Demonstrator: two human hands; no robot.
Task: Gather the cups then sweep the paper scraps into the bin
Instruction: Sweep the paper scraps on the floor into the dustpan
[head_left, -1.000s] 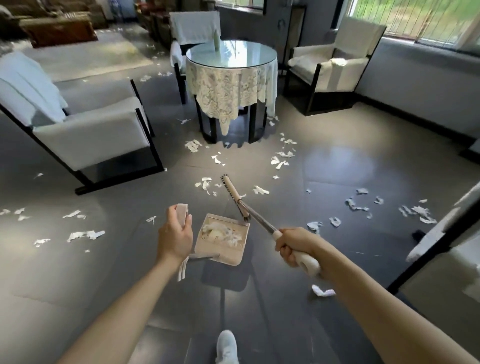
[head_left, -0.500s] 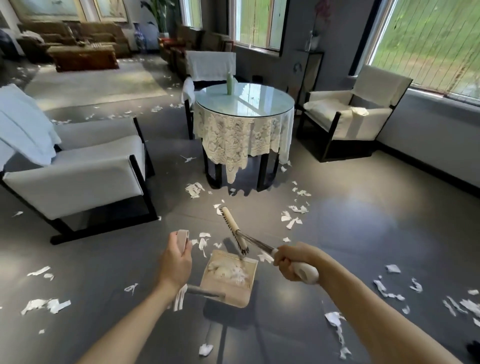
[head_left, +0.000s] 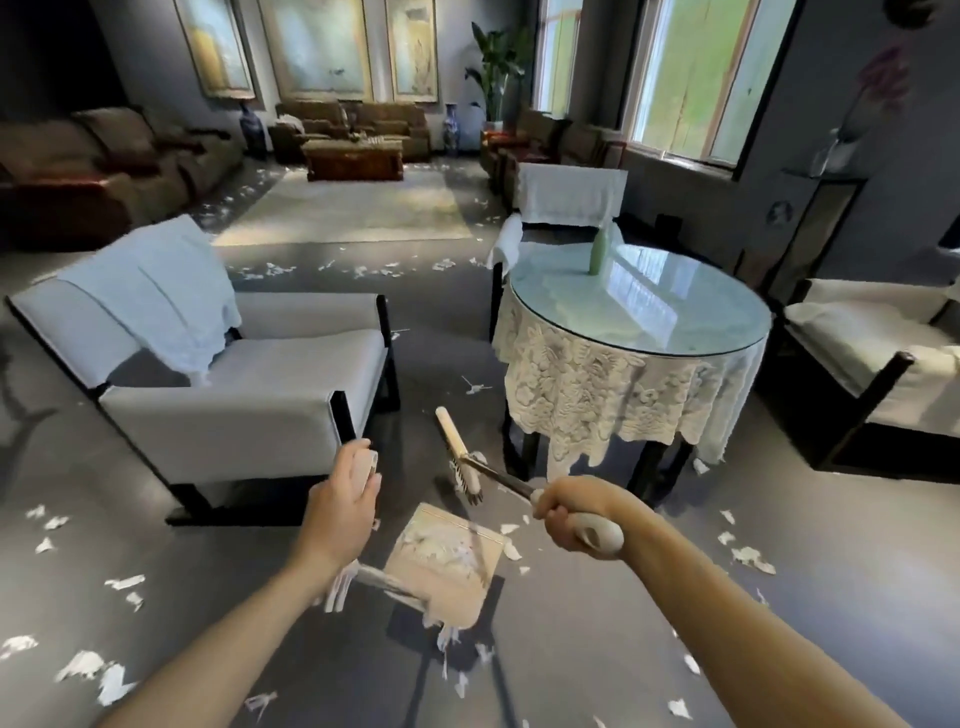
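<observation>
Grey floor (head_left: 831, 545) strewn with paper scraps (head_left: 750, 558), no bin in view: left hand (head_left: 345, 493) curls round the handle of the dustpan (head_left: 447, 566), part-filled, right hand (head_left: 576, 514) clenches the brush (head_left: 460, 457) above it; any tilt in carrying likely spills the scraps back out.

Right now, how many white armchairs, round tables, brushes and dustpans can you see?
white armchairs: 3
round table: 1
brush: 1
dustpan: 1
Total: 6
</observation>
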